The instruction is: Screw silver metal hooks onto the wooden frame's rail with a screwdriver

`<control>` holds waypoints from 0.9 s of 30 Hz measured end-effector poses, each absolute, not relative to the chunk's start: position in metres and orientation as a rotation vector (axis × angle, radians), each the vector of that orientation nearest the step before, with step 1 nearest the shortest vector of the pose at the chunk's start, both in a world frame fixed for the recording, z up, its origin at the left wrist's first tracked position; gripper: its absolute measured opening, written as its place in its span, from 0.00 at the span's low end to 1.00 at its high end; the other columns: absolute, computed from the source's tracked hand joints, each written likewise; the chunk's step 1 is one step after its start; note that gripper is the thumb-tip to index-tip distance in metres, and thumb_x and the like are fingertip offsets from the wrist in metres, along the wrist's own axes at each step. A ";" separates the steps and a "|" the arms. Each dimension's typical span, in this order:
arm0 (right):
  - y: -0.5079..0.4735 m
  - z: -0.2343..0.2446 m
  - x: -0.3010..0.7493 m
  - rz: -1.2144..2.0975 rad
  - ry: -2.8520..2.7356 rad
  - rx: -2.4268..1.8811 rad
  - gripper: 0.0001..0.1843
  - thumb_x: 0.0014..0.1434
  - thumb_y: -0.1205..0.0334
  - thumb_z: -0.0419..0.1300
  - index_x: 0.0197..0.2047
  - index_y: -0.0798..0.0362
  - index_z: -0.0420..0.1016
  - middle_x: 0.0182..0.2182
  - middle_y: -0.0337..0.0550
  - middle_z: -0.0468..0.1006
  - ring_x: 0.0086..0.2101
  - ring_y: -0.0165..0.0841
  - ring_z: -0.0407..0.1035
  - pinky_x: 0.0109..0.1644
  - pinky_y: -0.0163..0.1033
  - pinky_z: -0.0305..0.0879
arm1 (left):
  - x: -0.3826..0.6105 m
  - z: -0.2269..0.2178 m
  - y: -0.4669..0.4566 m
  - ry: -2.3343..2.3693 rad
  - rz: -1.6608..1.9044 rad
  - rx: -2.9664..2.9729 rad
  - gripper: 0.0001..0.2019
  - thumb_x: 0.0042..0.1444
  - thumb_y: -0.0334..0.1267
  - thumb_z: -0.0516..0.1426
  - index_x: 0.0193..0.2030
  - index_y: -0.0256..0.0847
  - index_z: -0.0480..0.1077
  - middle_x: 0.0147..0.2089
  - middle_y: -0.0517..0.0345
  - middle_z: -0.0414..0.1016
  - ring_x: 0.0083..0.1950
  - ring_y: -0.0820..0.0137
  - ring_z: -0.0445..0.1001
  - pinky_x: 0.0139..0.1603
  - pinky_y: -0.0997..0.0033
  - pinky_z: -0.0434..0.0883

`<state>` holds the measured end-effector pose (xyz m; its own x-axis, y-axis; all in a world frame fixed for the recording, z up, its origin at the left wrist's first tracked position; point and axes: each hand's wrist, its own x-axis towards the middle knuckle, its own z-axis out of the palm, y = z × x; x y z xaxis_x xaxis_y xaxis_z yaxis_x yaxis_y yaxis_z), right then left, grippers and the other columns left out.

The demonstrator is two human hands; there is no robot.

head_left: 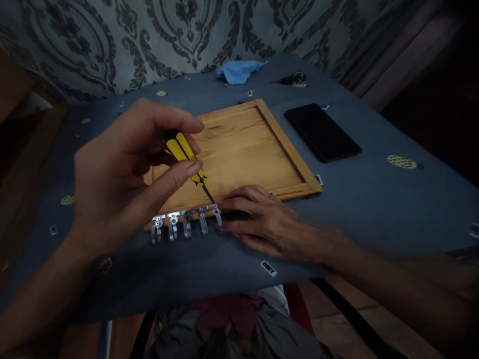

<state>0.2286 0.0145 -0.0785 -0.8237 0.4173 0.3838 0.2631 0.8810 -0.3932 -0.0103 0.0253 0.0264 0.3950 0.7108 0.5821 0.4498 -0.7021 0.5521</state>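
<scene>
My left hand (123, 169) grips a small screwdriver (183, 154) with a yellow and black handle, fingers and thumb closed around it. Its thin shaft slants down to the right end of a silver hook rail (187, 215), where the tip meets a screw spot. Several metal hooks hang from this rail along the near edge of a framed wooden board (232, 154). At that same right end, my right hand (271, 224) presses its closed fingers against the rail and the board's edge. Something dark shows beneath its fingers, too hidden to name.
A black phone (322, 132) lies right of the board. Farther back are a blue cloth (239, 72) and a small dark tool (292, 79) with a pointed end. The table wears a blue patterned tablecloth (366, 204); a patterned fabric (187, 30) rises behind it.
</scene>
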 end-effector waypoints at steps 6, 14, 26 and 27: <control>0.014 -0.079 0.228 0.429 -2.567 -0.501 0.13 0.69 0.65 0.54 0.52 0.53 0.77 0.57 0.52 0.73 0.56 0.44 0.61 0.60 0.55 0.64 | -0.011 0.020 0.027 0.975 1.129 2.432 0.14 0.60 0.31 0.63 0.52 0.44 0.72 0.44 0.59 0.77 0.45 0.68 0.79 0.41 0.66 0.77; 0.015 -0.077 0.228 0.442 -2.568 -0.492 0.13 0.69 0.66 0.54 0.52 0.53 0.77 0.56 0.51 0.73 0.56 0.44 0.61 0.60 0.55 0.64 | -0.011 0.018 0.028 0.969 1.157 2.490 0.13 0.59 0.31 0.64 0.50 0.47 0.74 0.43 0.60 0.79 0.43 0.68 0.78 0.40 0.67 0.78; 0.014 -0.077 0.228 0.423 -2.571 -0.496 0.13 0.68 0.65 0.55 0.53 0.53 0.77 0.56 0.51 0.73 0.56 0.44 0.61 0.60 0.55 0.64 | -0.010 0.018 0.024 0.992 1.101 2.463 0.13 0.59 0.31 0.63 0.50 0.45 0.73 0.45 0.61 0.79 0.43 0.71 0.79 0.42 0.71 0.79; 0.014 -0.077 0.228 0.419 -2.572 -0.495 0.13 0.68 0.65 0.55 0.52 0.53 0.77 0.56 0.51 0.73 0.56 0.44 0.61 0.60 0.54 0.64 | -0.010 0.018 0.025 1.012 1.083 2.472 0.13 0.60 0.32 0.63 0.50 0.45 0.73 0.46 0.61 0.79 0.43 0.71 0.79 0.43 0.72 0.79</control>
